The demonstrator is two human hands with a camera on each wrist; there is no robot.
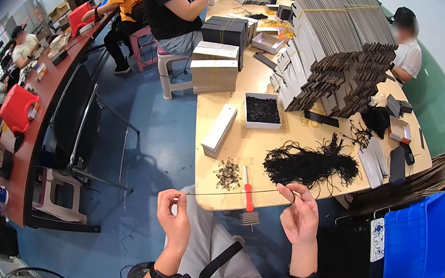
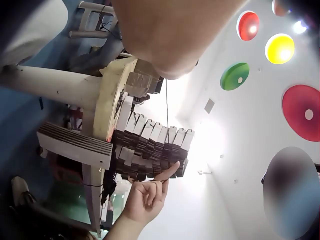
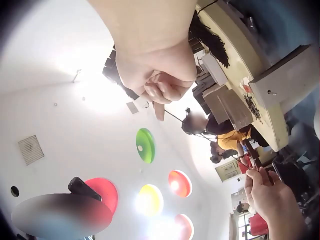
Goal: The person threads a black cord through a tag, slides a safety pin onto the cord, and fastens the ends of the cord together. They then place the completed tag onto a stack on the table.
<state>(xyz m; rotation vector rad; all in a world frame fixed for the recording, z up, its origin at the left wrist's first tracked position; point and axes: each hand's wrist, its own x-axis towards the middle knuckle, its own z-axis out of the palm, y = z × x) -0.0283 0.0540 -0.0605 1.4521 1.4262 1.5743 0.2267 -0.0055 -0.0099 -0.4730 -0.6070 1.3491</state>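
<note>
A thin black cord [image 1: 234, 193] is stretched between the two hands, over the near edge of the table. The left hand [image 1: 173, 222] pinches one end between thumb and curled fingers. At the other end, the right hand [image 1: 301, 218] grips the cord at its thumb and forefinger. The right wrist view shows the cord running from the right hand [image 3: 157, 82] down to the left hand [image 3: 270, 197]. Below the cord, a red-handled tool [image 1: 248, 197] lies at the table edge, next to a heap of small wire pieces [image 1: 228, 174].
On the table [image 1: 207, 193] lie a tangle of black cords [image 1: 310, 163], a white box of small black pieces [image 1: 263, 110] and tall bundled stacks of boards [image 1: 334, 45]. A stack of boards [image 2: 75, 145] sits below the table edge. A blue crate [image 1: 414, 247] stands at the right.
</note>
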